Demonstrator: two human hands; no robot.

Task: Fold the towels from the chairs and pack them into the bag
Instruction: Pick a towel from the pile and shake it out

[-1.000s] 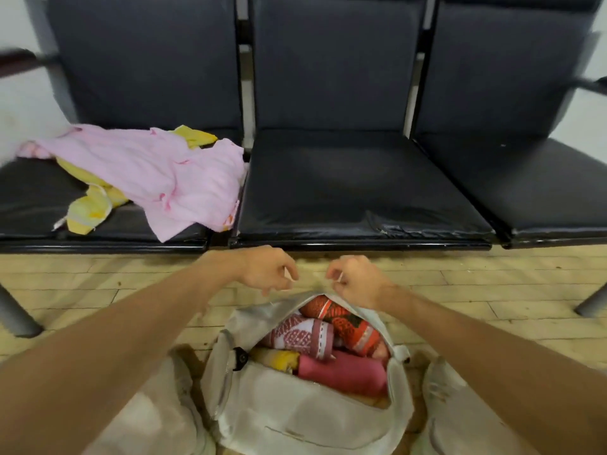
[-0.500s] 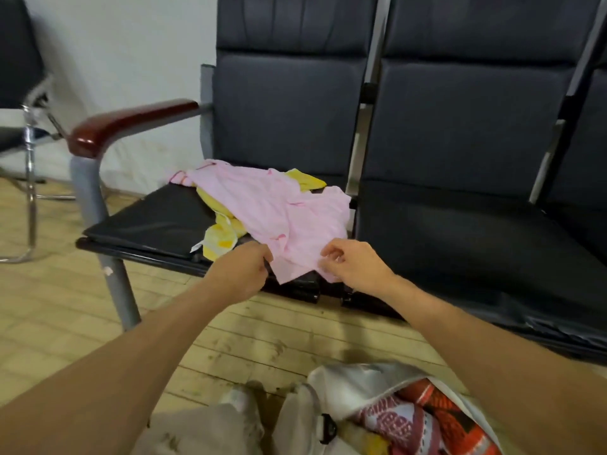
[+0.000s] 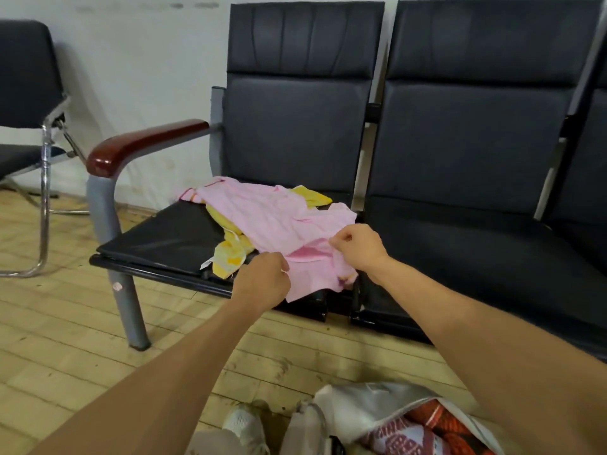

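Both hands — left hand (image 3: 262, 282) and right hand (image 3: 359, 246) — pinch the crumpled pink cotton towel (image 3: 272, 221) lying on the black padded chair seat (image 3: 164, 238).

One wide-angle view looks from the person's head, forward and down, near enough that both forearms (image 3: 184, 372) fill the lower frame. It centres on the pink towel (image 3: 269, 221), with the black chairs (image 3: 460, 152) from 11 to 3 o'clock, and the bag (image 3: 358, 408) cropped at 5 o'clock.
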